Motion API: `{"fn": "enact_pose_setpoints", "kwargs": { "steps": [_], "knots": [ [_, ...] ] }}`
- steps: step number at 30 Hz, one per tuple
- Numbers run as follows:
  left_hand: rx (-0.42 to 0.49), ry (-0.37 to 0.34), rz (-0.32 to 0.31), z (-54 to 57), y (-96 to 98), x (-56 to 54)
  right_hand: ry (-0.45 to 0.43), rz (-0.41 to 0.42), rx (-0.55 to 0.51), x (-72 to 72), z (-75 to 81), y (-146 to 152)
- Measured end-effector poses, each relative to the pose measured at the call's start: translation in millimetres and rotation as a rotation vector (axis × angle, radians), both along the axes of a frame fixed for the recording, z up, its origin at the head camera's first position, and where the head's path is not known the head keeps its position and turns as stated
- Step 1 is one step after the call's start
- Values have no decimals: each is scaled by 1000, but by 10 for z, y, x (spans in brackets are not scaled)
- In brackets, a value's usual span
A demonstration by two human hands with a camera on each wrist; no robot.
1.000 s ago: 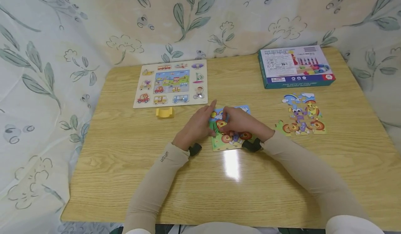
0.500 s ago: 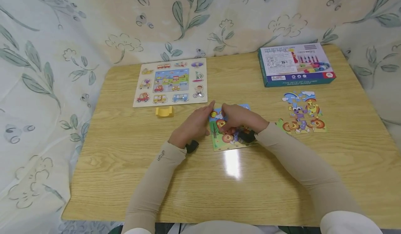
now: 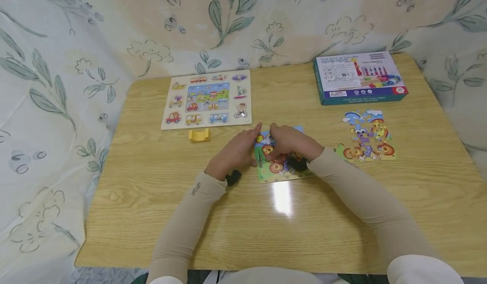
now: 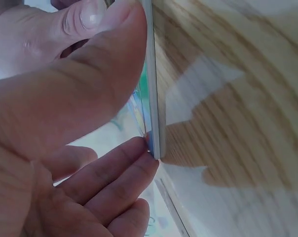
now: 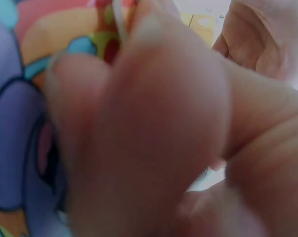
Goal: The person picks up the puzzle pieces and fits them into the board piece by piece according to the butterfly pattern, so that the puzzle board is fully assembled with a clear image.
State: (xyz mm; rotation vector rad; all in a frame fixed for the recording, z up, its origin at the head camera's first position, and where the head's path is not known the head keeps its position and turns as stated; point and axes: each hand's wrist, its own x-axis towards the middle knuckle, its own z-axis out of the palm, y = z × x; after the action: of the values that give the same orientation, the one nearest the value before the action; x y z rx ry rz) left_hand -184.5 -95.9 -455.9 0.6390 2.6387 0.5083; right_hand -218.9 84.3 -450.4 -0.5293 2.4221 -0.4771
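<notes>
While the box [image 3: 359, 77] at the far right shows print too small to read, both hands meet at the table's [image 3: 152, 216] middle. Left hand [image 3: 237, 153] pinches the left edge of the puzzle board [image 3: 275, 172]; right hand [image 3: 291, 142] presses on it, grip unclear. A vehicle puzzle [image 3: 207, 100] and yellow block [image 3: 199, 135] lie beyond, loose puzzle pieces [image 3: 367, 138] right.

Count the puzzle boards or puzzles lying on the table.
3: the vehicle puzzle board at the far left, the snail puzzle under both hands in the middle, and the loose snail puzzle at right, below the box.
</notes>
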Motion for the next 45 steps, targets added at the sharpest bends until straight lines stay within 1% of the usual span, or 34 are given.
{"fn": "enact_pose_setpoints", "kwargs": {
  "steps": [4, 8, 11, 14, 16, 18, 23, 27, 29, 33, 35, 41, 45],
  "knots": [
    [3, 2, 5, 0, 13, 2, 22, -4, 36, -6, -19, 5],
    [-3, 9, 9, -7, 18, 5, 29, -3, 20, 2, -41, 12],
    [-9, 16, 9, -9, 23, 6, 24, -3, -42, 23, -62, 29],
    [-17, 28, 8, -13, 25, 9, -17, -16, -120, 49, -90, 57],
    [-21, 36, 9, -16, 23, 13, -28, -26, -152, 63, -104, 71],
    [-18, 36, 13, -18, 19, 18, -15, -34, -153, 74, -109, 79],
    [-5, 25, 18, -19, 15, 24, 63, -33, -104, 80, -119, 80],
    [-5, 26, 19, -21, 14, 21, 96, -37, -91, 92, -129, 79],
    [-3, 24, 21, -24, 11, 21, 116, -32, -98, 108, -136, 81],
    [1, 28, 13, -20, 20, 13, 152, -1, -146, 140, -149, 110],
    [4, 31, 11, -14, 25, 10, 138, 3, -181, 151, -161, 129],
    [11, 26, 7, -2, 29, -5, 5, -43, -272, 168, -166, 179],
    [-6, 25, 3, 5, -8, -11, -65, -46, -314, 178, -124, 256]
  ]
}}
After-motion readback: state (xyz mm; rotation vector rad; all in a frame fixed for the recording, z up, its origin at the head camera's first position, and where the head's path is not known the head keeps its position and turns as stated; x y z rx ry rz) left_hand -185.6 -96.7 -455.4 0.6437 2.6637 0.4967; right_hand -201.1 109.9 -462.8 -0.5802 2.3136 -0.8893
